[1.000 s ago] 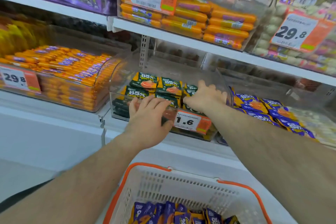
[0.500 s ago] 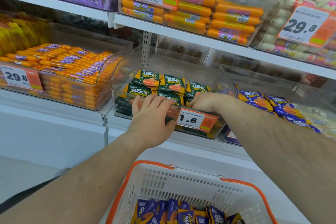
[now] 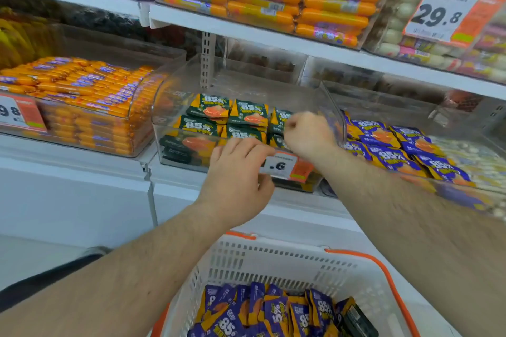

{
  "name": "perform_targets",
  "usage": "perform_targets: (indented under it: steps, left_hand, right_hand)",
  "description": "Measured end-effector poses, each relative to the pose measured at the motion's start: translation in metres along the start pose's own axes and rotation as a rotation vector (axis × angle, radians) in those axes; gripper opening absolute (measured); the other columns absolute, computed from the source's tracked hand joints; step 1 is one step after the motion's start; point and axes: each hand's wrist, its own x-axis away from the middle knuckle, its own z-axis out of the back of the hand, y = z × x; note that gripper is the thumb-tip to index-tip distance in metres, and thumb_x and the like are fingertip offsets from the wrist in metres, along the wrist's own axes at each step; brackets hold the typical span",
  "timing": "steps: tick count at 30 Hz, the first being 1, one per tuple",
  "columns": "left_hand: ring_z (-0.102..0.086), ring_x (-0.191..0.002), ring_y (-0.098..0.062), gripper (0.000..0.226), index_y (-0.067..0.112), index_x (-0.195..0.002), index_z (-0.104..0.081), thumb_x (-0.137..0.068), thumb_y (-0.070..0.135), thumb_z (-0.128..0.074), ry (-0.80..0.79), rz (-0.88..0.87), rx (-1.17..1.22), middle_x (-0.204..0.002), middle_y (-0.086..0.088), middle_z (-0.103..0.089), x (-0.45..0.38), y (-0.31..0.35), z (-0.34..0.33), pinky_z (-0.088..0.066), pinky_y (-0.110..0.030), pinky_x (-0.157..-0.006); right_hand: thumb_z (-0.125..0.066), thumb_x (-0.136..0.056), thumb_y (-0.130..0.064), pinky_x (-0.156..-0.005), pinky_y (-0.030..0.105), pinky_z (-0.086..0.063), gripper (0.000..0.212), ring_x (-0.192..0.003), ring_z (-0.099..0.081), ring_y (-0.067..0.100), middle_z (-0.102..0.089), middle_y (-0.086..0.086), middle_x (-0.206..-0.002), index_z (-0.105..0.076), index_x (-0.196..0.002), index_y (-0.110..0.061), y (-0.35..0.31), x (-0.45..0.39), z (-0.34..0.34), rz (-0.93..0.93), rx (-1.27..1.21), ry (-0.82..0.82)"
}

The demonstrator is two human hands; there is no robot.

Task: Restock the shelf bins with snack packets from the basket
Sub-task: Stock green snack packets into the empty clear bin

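Note:
A clear shelf bin in the middle of the lower shelf holds green "85%" snack packets in rows. My left hand grips the bin's front wall, fingers hooked over the rim and thumb below, beside the orange price tag. Over the bin's front right corner, my right hand has its fingers curled into a fist, with nothing visible in it. Below, a white basket with orange handles holds several purple "85%" packets and a dark one.
To the right, another clear bin holds purple packets. A bin of orange sausage sticks stands on the left. The upper shelf overhangs with bins of sausages and price tags. White cabinet fronts run below the shelf.
My right hand has pulled back from deep among the green packets to the bin's front right corner and curled its fingers. My left hand stays on the bin's front. The view moved closer.

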Motion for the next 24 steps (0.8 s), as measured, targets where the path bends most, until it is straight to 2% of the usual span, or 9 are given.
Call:
perform_targets:
  steps: [2,3,5,8,11,14,18,22,24]
  left_hand:
    - [-0.060,-0.097,-0.021,0.033,0.022,-0.111,-0.064,-0.083,0.029,-0.049,-0.223,0.076,0.123,-0.101,0.006,-0.067,0.006,0.013,-0.006,-0.047,-0.036,-0.082]
    - [-0.062,-0.096,-0.020,0.029,0.024,-0.112,-0.065,-0.086,0.026,-0.051,-0.358,0.123,0.165,-0.100,0.007,-0.069,0.009,0.016,-0.011,-0.050,-0.036,-0.082]
    - [-0.062,-0.099,-0.018,0.025,0.028,-0.112,-0.065,-0.089,0.025,-0.054,-0.580,0.152,0.114,-0.106,0.008,-0.069,0.012,0.022,-0.021,-0.051,-0.034,-0.085]
    - [-0.060,-0.106,-0.016,0.025,0.028,-0.112,-0.064,-0.090,0.024,-0.052,-0.832,0.137,0.072,-0.115,0.007,-0.066,0.016,0.032,-0.036,-0.050,-0.033,-0.091]
    - [-0.057,-0.105,-0.015,0.025,0.026,-0.112,-0.065,-0.092,0.021,-0.052,-1.035,0.072,0.048,-0.119,0.006,-0.064,0.023,0.043,-0.052,-0.047,-0.033,-0.093]
    - [-0.048,-0.099,-0.010,0.028,0.030,-0.120,-0.061,-0.095,0.022,-0.049,-1.171,0.006,0.035,-0.126,0.006,-0.059,0.031,0.055,-0.066,-0.039,-0.026,-0.087]
    - [-0.053,-0.106,-0.012,0.032,0.028,-0.129,-0.057,-0.099,0.027,-0.047,-1.288,-0.046,-0.012,-0.133,0.006,-0.057,0.038,0.067,-0.079,-0.040,-0.025,-0.087]
    - [-0.055,-0.105,-0.015,0.028,0.028,-0.123,-0.059,-0.098,0.027,-0.047,-1.342,-0.079,-0.071,-0.126,0.006,-0.059,0.038,0.067,-0.084,-0.048,-0.035,-0.093]
    - [-0.056,-0.100,-0.015,0.027,0.027,-0.121,-0.060,-0.097,0.027,-0.047,-1.339,-0.080,-0.088,-0.123,0.006,-0.060,0.038,0.064,-0.086,-0.050,-0.036,-0.090]
  right_hand:
    - [-0.050,-0.083,-0.016,-0.074,0.035,-0.047,0.021,-0.090,-0.060,0.033,-0.068,0.010,-0.092,-0.071,-0.087,-0.012,0.005,0.027,-0.004,0.251,-0.109,0.409]
    - [-0.053,-0.082,-0.014,-0.072,0.036,-0.046,0.018,-0.084,-0.060,0.033,-0.067,0.009,-0.086,-0.070,-0.083,-0.009,0.009,0.043,-0.008,0.394,-0.152,0.530]
    - [-0.057,-0.081,-0.008,-0.070,0.036,-0.047,0.012,-0.076,-0.058,0.032,-0.065,0.010,-0.079,-0.068,-0.077,-0.005,0.025,0.072,-0.023,0.576,-0.219,0.612]
    - [-0.054,-0.079,-0.010,-0.068,0.032,-0.046,0.017,-0.073,-0.058,0.028,-0.064,0.009,-0.074,-0.068,-0.075,-0.003,0.055,0.111,-0.051,0.528,-0.309,0.518]
    - [-0.047,-0.080,-0.021,-0.065,0.030,-0.044,0.028,-0.071,-0.056,0.022,-0.066,0.007,-0.075,-0.069,-0.075,-0.007,0.094,0.149,-0.084,0.286,-0.311,0.240]
    - [-0.049,-0.081,-0.018,-0.062,0.031,-0.043,0.021,-0.068,-0.055,0.023,-0.064,0.007,-0.075,-0.067,-0.076,-0.009,0.138,0.182,-0.116,0.066,-0.229,-0.104]
    - [-0.049,-0.086,-0.014,-0.056,0.044,-0.042,0.025,-0.055,-0.039,0.020,-0.043,0.004,-0.059,-0.043,-0.062,-0.019,0.184,0.221,-0.153,-0.130,-0.059,-0.605]
    - [-0.056,-0.085,-0.010,-0.056,0.039,-0.039,0.009,-0.062,-0.042,0.021,-0.046,0.007,-0.068,-0.060,-0.081,-0.003,0.204,0.251,-0.172,-0.168,0.065,-1.046]
    - [-0.065,-0.079,-0.014,-0.056,0.037,-0.042,0.013,-0.065,-0.049,0.022,-0.053,0.007,-0.073,-0.066,-0.086,-0.003,0.208,0.262,-0.179,-0.171,0.130,-1.209]
